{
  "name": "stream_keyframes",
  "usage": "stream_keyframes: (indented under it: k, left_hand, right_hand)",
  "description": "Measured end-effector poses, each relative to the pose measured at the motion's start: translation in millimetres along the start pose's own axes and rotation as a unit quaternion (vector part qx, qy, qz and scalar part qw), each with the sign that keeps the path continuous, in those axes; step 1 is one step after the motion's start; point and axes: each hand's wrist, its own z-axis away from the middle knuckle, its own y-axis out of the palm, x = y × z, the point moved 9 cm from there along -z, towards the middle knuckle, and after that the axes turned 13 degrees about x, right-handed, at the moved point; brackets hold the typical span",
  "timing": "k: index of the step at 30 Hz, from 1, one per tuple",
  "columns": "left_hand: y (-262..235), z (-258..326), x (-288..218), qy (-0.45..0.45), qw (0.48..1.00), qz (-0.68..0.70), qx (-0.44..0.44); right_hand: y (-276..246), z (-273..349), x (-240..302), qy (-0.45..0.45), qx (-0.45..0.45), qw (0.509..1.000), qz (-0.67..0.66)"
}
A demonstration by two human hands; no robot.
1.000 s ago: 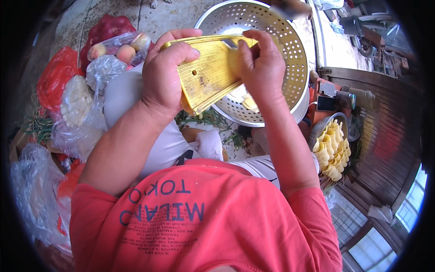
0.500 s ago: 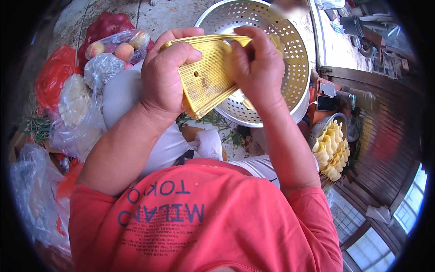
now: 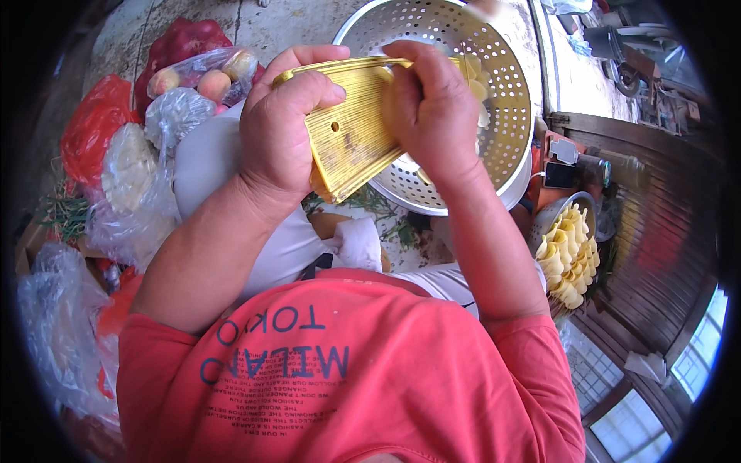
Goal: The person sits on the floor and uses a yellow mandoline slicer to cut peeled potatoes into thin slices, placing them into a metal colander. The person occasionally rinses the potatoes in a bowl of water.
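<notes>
My left hand is closed around the near end of a yellow ridged slicer, thumb on top. The slicer is tilted over a large perforated metal colander. My right hand is curled at the slicer's far end. A pale yellow piece, possibly potato, shows beside its fingers, pressed on the board; most of it is hidden by the hand. Thin pale yellow slices show just beyond my right fingers, over the colander.
On the left are clear plastic bags, a red bag and bagged peaches. To the right stand a metal bowl of wavy yellow pieces and a phone. Green scraps lie between my legs.
My right hand has shifted slightly left and up along the slicer. The left hand and the slicer have stayed nearly still.
</notes>
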Motion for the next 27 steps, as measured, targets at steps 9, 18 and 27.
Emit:
stream_keyframes:
  k: [9,18,27]
  left_hand:
    - [3,-3,-1,-0.002,1.0,0.002,0.007]
    - [14,-6,-2,-0.012,0.999,-0.001,0.03]
    - [4,-2,-3,-0.006,1.0,-0.006,0.011]
  right_hand:
    - [0,-2,-62,0.183,0.09,0.978,0.03]
    - [-11,12,-139,0.259,0.066,0.959,0.097]
    - [9,-6,-57,0.185,0.107,0.977,0.029]
